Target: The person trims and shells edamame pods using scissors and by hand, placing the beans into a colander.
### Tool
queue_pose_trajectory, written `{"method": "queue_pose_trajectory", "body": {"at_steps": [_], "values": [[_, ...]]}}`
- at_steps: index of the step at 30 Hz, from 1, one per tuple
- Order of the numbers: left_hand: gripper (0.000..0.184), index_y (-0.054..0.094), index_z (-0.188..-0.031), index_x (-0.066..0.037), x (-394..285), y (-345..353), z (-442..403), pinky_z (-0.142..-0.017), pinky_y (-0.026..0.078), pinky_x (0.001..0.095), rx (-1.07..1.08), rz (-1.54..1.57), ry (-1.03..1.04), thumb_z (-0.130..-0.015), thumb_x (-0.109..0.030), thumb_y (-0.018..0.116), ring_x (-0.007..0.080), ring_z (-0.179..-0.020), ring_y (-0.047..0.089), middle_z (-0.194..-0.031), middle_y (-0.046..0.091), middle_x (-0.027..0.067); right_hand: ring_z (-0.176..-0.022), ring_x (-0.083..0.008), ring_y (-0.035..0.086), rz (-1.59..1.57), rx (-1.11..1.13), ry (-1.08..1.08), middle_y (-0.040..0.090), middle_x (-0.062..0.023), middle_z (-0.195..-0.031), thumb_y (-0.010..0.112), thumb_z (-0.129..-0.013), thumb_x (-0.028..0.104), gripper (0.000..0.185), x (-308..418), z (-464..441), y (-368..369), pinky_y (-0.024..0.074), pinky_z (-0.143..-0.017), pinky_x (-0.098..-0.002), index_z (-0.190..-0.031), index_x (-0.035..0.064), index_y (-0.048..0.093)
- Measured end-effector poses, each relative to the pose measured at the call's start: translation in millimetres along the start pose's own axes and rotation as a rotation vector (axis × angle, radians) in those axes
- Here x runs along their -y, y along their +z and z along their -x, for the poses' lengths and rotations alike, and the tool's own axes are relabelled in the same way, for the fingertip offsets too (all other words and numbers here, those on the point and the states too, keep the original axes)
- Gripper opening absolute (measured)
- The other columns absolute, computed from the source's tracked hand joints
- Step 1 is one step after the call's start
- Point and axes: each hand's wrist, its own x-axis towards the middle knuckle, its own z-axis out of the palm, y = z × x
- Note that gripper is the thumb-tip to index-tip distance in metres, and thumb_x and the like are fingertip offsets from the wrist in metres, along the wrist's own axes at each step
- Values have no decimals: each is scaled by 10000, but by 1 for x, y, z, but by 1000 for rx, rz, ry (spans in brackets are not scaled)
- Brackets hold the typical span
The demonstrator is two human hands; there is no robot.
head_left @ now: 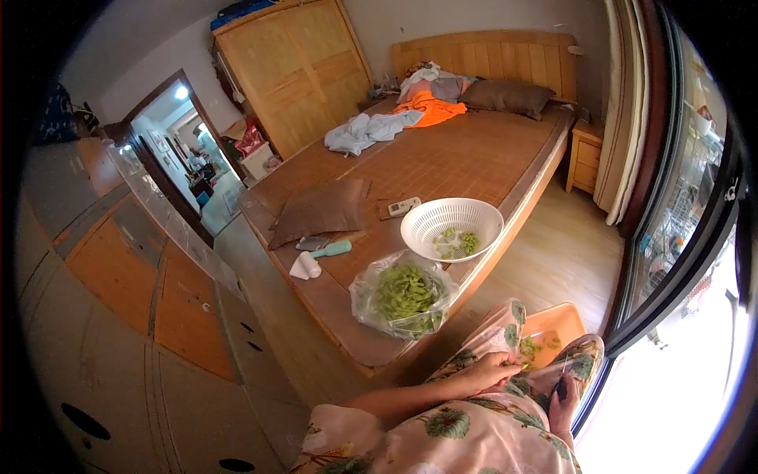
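Observation:
My left hand is closed in a pinch on a green bean pod above my lap. Low at the right, my right hand grips what look like scissors with dark handles; their blades are hard to make out. Just beyond my knees stands an orange basin with some green pieces in it. On the bed's near edge sits an open clear plastic bag heaped with green pods. Behind it, a white colander holds a small amount of green pods.
The bed carries a brown pillow, a remote control, a green-handled brush-like tool and heaped clothes. A glass sliding door runs along my right. A small nightstand stands by the headboard.

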Motion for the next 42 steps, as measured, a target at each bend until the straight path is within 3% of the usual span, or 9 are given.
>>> {"method": "queue_pose_trajectory", "body": {"at_steps": [14,20,29,33,35,37,39,40,42], "values": [[220,590,-996,-23,5,-2,-5,-471,360,187,4,-25,-1,-872,-201,619,48,-543,468,-664,532,-19,-1052,-285,546,8,14,17,576,-163,-1098,505,-699,-68,475,9,0,-4,396,-960,-344,-1172,-32,527],[209,588,-983,-25,3,-2,-6,-474,362,191,19,-38,18,-874,-200,618,50,-541,468,-663,533,-19,-1049,-228,545,-33,26,42,574,-140,-1109,504,-755,-79,435,-11,3,-1,397,-960,-321,-1189,-57,508],[188,587,-970,-22,10,-4,-15,-481,369,201,2,-10,21,-869,-178,617,56,-549,479,-654,524,-13,-904,-128,564,-390,-44,241,580,-32,-1012,562,-841,-36,352,8,-2,1,446,-837,-239,-1191,-25,521],[250,569,-1046,-11,-10,-5,-12,-487,369,203,45,176,-5,-859,-169,618,66,-545,469,-652,507,-20,-847,-88,556,-615,122,228,570,8,-970,583,-844,-15,322,43,-10,-4,449,-752,-212,-1160,30,541],[252,569,-1058,-23,-33,-4,-14,-490,360,202,-18,129,-30,-860,-172,615,57,-565,464,-675,508,-28,-870,-106,558,-466,96,229,565,3,-986,612,-834,2,387,48,-10,1,458,-761,-231,-1210,25,524],[252,576,-1063,-15,-51,-4,-16,-507,359,189,-6,216,16,-868,-170,608,52,-582,461,-710,516,-28,-885,-114,551,-648,166,285,554,-12,-980,625,-822,-2,413,67,-16,-4,457,-774,-245,-1220,17,518],[184,566,-975,-24,-79,5,-7,-474,338,202,-46,156,114,-884,-181,598,66,-536,449,-667,499,-15,-870,-139,571,-644,102,251,566,-62,-1000,469,-763,-117,441,69,-16,-1,471,-789,-256,-1191,-19,515],[197,572,-983,-9,-84,9,-4,-489,353,200,-55,200,95,-883,-177,597,66,-556,464,-675,506,-10,-905,-141,561,-814,187,272,556,-63,-1021,512,-779,-78,447,86,-17,-10,466,-799,-258,-1219,5,506],[209,574,-1011,-7,-89,10,-3,-542,389,188,-37,115,88,-885,-172,589,53,-594,479,-705,523,-16,-974,-188,549,-337,189,69,552,-103,-1029,700,-755,114,507,108,-29,-21,453,-840,-320,-1212,4,509]]}}
